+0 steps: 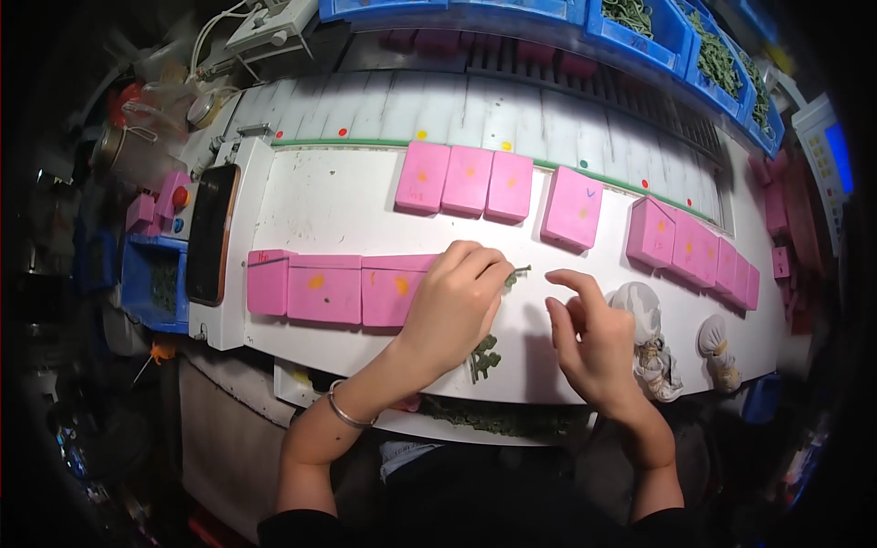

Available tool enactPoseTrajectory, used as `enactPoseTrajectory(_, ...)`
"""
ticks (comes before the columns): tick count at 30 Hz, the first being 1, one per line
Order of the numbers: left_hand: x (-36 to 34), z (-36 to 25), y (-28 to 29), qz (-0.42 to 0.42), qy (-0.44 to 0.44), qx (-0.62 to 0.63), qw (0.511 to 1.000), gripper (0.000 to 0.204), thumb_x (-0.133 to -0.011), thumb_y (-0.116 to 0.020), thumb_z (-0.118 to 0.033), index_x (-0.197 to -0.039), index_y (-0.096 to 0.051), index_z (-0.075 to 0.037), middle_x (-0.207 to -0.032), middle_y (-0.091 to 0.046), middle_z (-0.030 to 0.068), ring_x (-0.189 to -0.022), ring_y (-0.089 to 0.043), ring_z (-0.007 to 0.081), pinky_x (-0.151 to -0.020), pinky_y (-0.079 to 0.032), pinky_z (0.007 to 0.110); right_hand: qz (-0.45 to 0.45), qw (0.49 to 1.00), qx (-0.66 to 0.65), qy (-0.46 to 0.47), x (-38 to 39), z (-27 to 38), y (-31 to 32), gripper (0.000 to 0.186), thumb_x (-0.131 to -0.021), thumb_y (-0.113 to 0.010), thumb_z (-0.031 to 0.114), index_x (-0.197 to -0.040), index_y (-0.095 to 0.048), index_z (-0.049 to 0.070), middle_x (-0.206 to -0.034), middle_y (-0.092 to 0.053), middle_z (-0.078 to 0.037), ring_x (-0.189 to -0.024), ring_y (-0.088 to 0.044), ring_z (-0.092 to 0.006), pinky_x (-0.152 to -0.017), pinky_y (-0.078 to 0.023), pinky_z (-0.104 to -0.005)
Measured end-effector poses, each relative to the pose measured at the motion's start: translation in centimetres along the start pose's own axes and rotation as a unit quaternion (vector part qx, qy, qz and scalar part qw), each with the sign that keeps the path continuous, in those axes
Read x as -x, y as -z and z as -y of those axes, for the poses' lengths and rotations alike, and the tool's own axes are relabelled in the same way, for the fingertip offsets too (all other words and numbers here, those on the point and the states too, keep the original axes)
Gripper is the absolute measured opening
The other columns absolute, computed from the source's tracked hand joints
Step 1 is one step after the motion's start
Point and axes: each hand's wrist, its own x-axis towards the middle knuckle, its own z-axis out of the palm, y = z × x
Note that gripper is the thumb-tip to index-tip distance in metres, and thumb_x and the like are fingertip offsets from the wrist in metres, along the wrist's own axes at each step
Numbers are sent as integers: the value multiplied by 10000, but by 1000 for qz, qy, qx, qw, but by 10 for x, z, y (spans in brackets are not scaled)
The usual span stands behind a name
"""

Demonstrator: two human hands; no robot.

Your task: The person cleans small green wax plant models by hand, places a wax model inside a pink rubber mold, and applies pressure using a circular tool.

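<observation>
My left hand (459, 297) is closed in a pinch around a small green branched piece (513, 277), probably wax, whose thin stem sticks out past the fingertips. Beneath that hand, a second green branched piece (485, 358) lies on the white worktop (365, 365). My right hand (592, 342) hovers a little to the right, empty, with thumb and forefinger apart; its other fingers are curled. Just left of my left hand runs a row of pink rubber-like blocks (324, 290), some with yellow marks. The hand covers the right end of that row.
More pink blocks (470, 183) stand along the far side and at the right (694, 251). White tied cloth pouches (637, 315) rest beside my right wrist. A phone (214, 236) lies at the left. Blue bins (642, 36) hold green pieces; a strip of green pieces (493, 418) lies below the front edge.
</observation>
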Motion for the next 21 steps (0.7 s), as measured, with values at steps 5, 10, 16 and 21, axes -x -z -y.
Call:
enactPoseTrajectory(5, -1, -30, 33, 78, 208, 289, 931, 215, -776, -624, 37, -982, -660, -11, -969, -649, 61, -805, -584, 115, -676, -470, 268, -17, 998, 15, 62, 4, 4, 15, 393, -793, -653, 37, -1171, -549, 36, -544, -550, -77, -436, -546, -234, -426, -403, -334)
enactPoseTrajectory(10, 0, -35, 49, 131, 247, 472, 836, 186, -844, -557, 53, -1012, -637, 60, -1029, -625, 140, -910, -595, 141, -735, -479, 221, -67, 982, 38, 173, 6, 16, 28, 267, -733, -706, 8, -991, -636, 11, -621, -581, -67, -442, -512, -178, -413, -381, -292)
enactPoseTrajectory(16, 4, -47, 58, 131, 270, 516, 802, 182, -862, -547, -7, -1000, -639, 67, -1005, -637, 156, -927, -606, 173, -797, -477, 264, -26, 991, -54, 123, 11, 29, 43, 243, -734, -710, 1, -964, -634, 12, -608, -588, -56, -420, -502, -168, -405, -378, -280)
enactPoseTrajectory(21, 9, -50, 57, 111, 249, 506, 818, 191, -852, -600, -54, -994, -643, 66, -976, -646, 165, -923, -612, 193, -820, -474, 282, 4, 990, -96, 104, 15, 25, 47, 256, -743, -717, 25, -985, -635, 10, -574, -573, -64, -439, -545, -171, -410, -402, -269)
